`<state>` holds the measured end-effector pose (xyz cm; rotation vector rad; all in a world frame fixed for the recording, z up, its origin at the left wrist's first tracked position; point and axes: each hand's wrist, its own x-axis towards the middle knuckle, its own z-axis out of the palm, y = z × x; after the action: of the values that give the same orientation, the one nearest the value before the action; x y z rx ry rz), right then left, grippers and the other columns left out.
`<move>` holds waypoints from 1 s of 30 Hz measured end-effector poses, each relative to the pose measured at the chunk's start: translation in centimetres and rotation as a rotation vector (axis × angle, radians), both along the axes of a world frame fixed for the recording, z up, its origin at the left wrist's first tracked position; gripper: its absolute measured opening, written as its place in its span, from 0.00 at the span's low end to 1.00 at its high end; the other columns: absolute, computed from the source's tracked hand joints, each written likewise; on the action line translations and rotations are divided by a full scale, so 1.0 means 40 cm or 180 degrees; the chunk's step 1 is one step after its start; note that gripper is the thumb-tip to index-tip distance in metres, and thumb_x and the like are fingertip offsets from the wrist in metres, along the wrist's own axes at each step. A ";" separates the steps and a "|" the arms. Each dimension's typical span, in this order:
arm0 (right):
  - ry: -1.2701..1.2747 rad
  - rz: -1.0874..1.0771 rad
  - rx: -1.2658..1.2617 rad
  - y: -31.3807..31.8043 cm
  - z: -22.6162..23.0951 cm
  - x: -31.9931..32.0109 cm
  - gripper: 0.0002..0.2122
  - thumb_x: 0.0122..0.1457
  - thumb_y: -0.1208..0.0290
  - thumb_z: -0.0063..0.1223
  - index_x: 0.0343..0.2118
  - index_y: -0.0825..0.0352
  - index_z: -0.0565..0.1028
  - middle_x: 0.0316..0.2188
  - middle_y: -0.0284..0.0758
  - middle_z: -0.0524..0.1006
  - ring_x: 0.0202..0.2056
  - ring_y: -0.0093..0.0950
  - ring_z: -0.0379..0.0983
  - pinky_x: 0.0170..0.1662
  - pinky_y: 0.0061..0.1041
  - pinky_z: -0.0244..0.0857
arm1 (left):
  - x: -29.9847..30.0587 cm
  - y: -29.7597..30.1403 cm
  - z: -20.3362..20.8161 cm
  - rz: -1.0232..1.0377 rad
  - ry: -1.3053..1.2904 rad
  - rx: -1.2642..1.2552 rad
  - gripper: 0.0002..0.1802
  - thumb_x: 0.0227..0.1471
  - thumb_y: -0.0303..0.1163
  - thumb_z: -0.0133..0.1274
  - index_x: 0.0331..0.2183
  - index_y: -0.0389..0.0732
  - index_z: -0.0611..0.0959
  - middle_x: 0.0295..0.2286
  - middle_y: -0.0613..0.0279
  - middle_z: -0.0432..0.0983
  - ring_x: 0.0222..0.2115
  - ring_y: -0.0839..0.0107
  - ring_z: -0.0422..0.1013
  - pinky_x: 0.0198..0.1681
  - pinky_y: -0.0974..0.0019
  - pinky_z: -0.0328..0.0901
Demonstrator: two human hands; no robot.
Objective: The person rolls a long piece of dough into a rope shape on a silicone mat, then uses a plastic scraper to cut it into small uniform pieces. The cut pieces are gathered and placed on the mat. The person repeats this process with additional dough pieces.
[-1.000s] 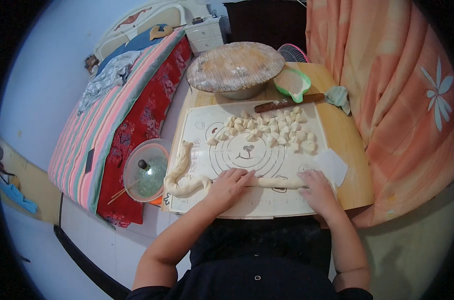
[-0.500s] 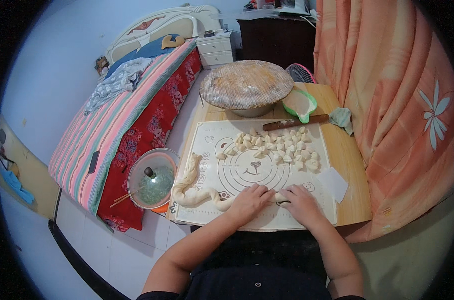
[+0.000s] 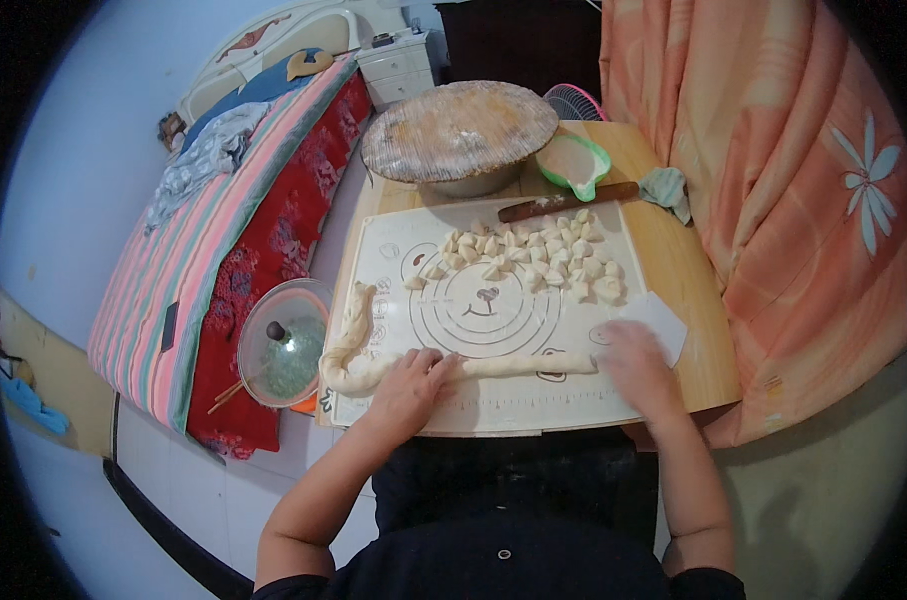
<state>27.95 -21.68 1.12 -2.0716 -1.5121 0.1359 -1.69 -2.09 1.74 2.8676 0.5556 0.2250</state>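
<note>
A long pale dough rope (image 3: pixel 524 366) runs along the near side of the white printed mat (image 3: pixel 379 235), its left end bending up toward the far side. My left hand (image 3: pixel 412 388) is closed over the rope left of the middle, fingers curled on top of it. Just past the rope's right end is my right hand (image 3: pixel 638 368), smeared by motion, so its fingers are unclear. It is beside a white flat card (image 3: pixel 662 322). Several small cut dough pieces (image 3: pixel 554 250) lie scattered across the far half of the mat.
Behind the mat lie a brown rolling pin (image 3: pixel 569 202), a green scoop (image 3: pixel 592 180) with flour and a cloth (image 3: pixel 666 192). A round woven lid (image 3: pixel 464 130) covers a large pot. Left of the wooden table (image 3: pixel 699 300), a glass-lidded bowl (image 3: pixel 286 345) holds something green.
My hands have moved apart: the left slid left along the rope, the right moved right and off it. The rope's right part now lies straighter and exposed. The view has shifted slightly.
</note>
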 end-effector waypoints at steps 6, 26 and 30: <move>-0.0365 -0.1314 -0.0898 -0.057 -0.024 0.148 0.34 0.53 0.64 0.60 0.62 0.65 0.60 0.60 0.45 0.62 0.61 0.42 0.57 0.62 0.38 0.53 | 0.154 -0.045 -0.017 -0.0465 -0.0639 -0.0302 0.34 0.46 0.37 0.61 0.54 0.40 0.71 0.49 0.52 0.69 0.51 0.55 0.66 0.51 0.57 0.64; 0.0339 -0.1142 -0.1009 0.045 0.091 -0.068 0.11 0.60 0.67 0.48 0.40 0.70 0.68 0.33 0.53 0.78 0.37 0.53 0.74 0.42 0.49 0.66 | 0.374 -0.172 -0.092 -0.0174 -0.1131 -0.0384 0.15 0.46 0.33 0.60 0.37 0.37 0.78 0.34 0.54 0.71 0.38 0.55 0.68 0.41 0.57 0.66; 0.0407 -0.1208 -0.0465 0.019 0.105 -0.056 0.12 0.60 0.67 0.49 0.38 0.71 0.68 0.31 0.53 0.77 0.36 0.53 0.74 0.41 0.49 0.66 | 0.350 -0.177 -0.072 -0.0036 -0.1410 -0.0648 0.15 0.46 0.32 0.60 0.38 0.37 0.79 0.35 0.54 0.74 0.38 0.55 0.70 0.41 0.57 0.67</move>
<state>25.70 -20.93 5.33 -2.3761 -1.0388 0.2334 12.30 -9.17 -1.15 2.5096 0.4428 0.7322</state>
